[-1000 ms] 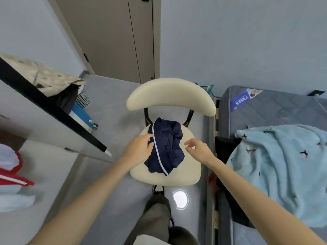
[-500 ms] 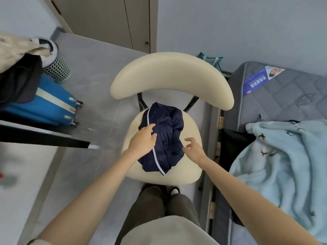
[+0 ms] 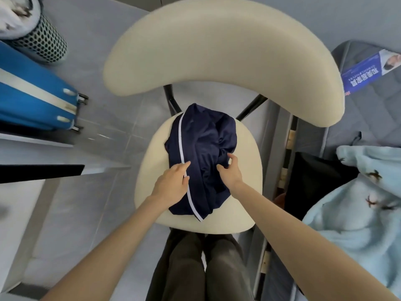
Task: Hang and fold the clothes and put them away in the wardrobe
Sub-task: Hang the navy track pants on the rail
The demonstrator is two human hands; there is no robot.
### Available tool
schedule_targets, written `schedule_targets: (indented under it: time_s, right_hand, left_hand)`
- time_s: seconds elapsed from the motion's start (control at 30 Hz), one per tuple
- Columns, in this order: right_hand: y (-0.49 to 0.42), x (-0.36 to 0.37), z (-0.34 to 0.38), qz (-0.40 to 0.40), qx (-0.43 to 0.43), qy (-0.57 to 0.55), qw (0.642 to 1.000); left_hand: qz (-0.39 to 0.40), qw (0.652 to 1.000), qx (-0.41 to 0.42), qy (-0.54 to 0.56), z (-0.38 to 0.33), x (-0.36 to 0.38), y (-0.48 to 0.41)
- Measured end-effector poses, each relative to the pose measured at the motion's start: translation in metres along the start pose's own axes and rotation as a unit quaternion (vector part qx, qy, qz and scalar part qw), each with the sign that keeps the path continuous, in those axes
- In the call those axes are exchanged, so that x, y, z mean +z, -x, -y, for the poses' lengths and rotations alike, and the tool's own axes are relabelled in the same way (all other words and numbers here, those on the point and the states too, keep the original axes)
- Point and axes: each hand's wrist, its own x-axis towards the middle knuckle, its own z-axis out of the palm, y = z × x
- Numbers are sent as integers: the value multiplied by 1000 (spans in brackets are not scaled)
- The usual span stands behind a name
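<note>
White Chinese characters, upside down and illegible, on the blue label [image 3: 368, 72] of the grey mattress [image 3: 373, 114].

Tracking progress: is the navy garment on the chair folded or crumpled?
Crumpled: the navy garment lies in a creased heap on the chair seat.

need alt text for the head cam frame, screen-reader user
Seen from above, a crumpled navy garment with a white stripe lies on a cream chair seat; the left hand rests on the stripe and the right hand touches the bunched fabric. A blue suitcase is at frame left, a light blue blanket at frame right.
</note>
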Motion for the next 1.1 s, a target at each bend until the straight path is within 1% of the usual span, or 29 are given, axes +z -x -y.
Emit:
schedule_targets:
  time_s: [0.13, 0.2, 0.27, 0.37, 0.47, 0.57, 0.67, 0.8, 0.9, 0.97, 1.03, 1.1]
  right_hand:
    - [-11, -3, 1, -64, 55, -108, 991]
    - [-8, -10, 2, -69, 42, -110, 991]
    - [5, -19, 10, -53, 1, -75, 996]
    - [36, -34, 28, -2, -66, -50, 997]
    - [80, -53, 54, 60, -114, -72, 989]
    - [132, -74, 88, 143, -163, -96, 971]
    - [184, -91, 123, 216, -212, -88, 949]
    - [264, -103, 163, 308, -270, -95, 907]
    - [332, -103, 183, 373, -315, -92, 868]
    - [379, -100, 191, 403, -349, -80, 842]
    - [421, -94, 197, 419, -382, -65, 821]
    - [452, -86, 201, 421, -412, -49, 806]
  left_hand:
    - [39, 999, -20, 0, 6, 13, 2]
    - [37, 999, -27, 7, 5, 12, 10]
    - [25, 999, -31, 13, -1, 5, 21]
    - [-21, 999, -23, 30, -19, -14, 41]
    - [-69, 996, -15, 59, -44, -37, 69]
    - [-117, 990, 2, 84, -72, -55, 103]
    - [-185, 976, 17, 114, -98, -68, 139]
    - [-263, 938, 27, 225, -132, -84, 192]
    - [-325, 886, 68, 324, -157, -100, 237]
    - [-367, 851, 76, 367, -166, -110, 270]
    - [-422, 825, 63, 370, -163, -120, 305]
    - [-474, 813, 47, 334, -156, -128, 337]
